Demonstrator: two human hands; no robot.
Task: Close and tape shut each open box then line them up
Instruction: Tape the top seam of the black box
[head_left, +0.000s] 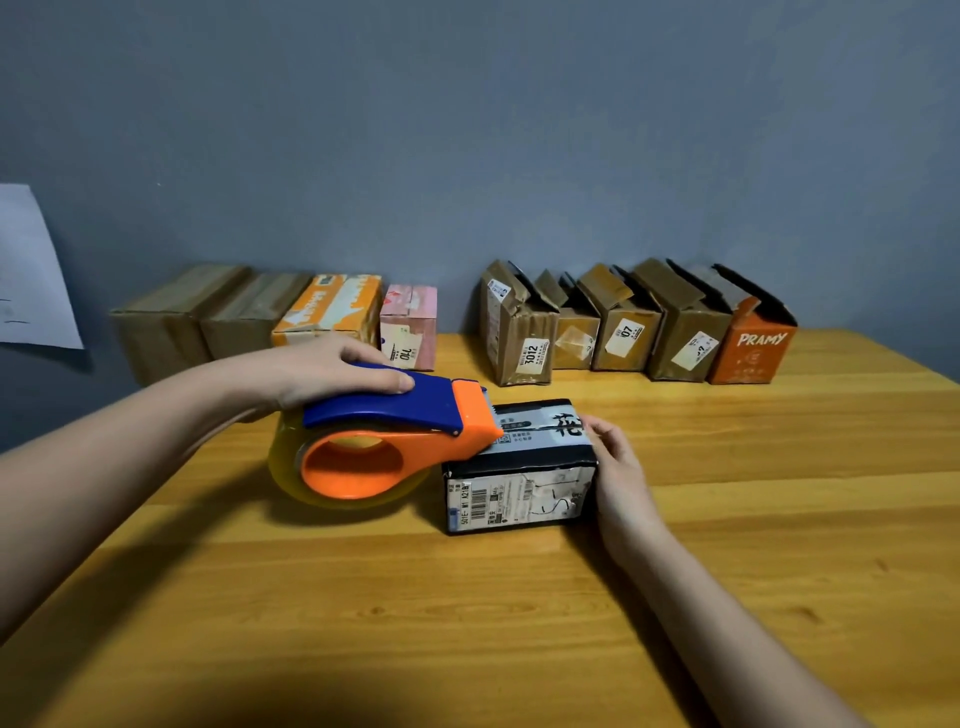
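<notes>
A small black box (519, 491) with white labels lies in the middle of the wooden table, its top flaps down. My left hand (332, 371) grips the blue handle of an orange tape dispenser (384, 447) loaded with clear tape. The dispenser's front edge rests on the left part of the box top. My right hand (618, 467) holds the box's right end, fingers curled over its top edge. At the back right stands a row of several boxes with open flaps (618, 322). At the back left sits a row of several closed boxes (270, 317).
The table (519, 623) runs up to a grey wall. The open row ends in an orange PRAMY box (748, 353). A pink box (408, 327) ends the closed row, with a gap between the two rows. A white paper (31, 270) hangs at far left.
</notes>
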